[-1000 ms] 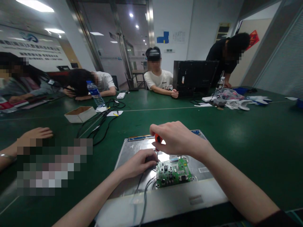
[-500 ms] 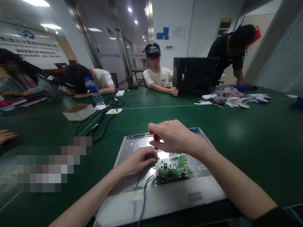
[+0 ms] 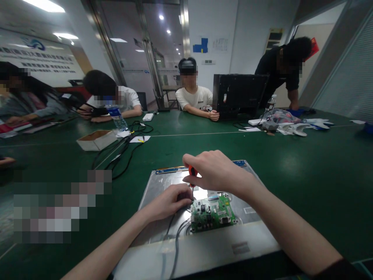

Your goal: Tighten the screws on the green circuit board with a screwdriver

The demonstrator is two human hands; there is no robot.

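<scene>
In the head view my right hand (image 3: 214, 171) is wrapped round the red-and-black handle of a screwdriver (image 3: 192, 171), held nearly upright. Its thin shaft points down to the upper left corner of a green circuit board (image 3: 215, 213). My left hand (image 3: 174, 197) is closed beside that corner, fingertips curled close to the screwdriver's tip; whatever they pinch is hidden. The board lies on the silvery back of a flat display panel (image 3: 157, 186), which has a blue strip board (image 3: 170, 170) along its far edge. Dark cables (image 3: 177, 249) run from the board's left side toward me.
On the green table (image 3: 180, 146) stand an open box (image 3: 97, 140), a water bottle (image 3: 117, 116) and tangled black cables (image 3: 128, 155). A black monitor (image 3: 240, 93) is at the far side, with gloves (image 3: 294, 128) and bags to its right. Several people are around the table.
Both hands and the screwdriver keep almost the same place over the board. The whole view has shifted slightly. At the far left, a person's head has lifted a little.
</scene>
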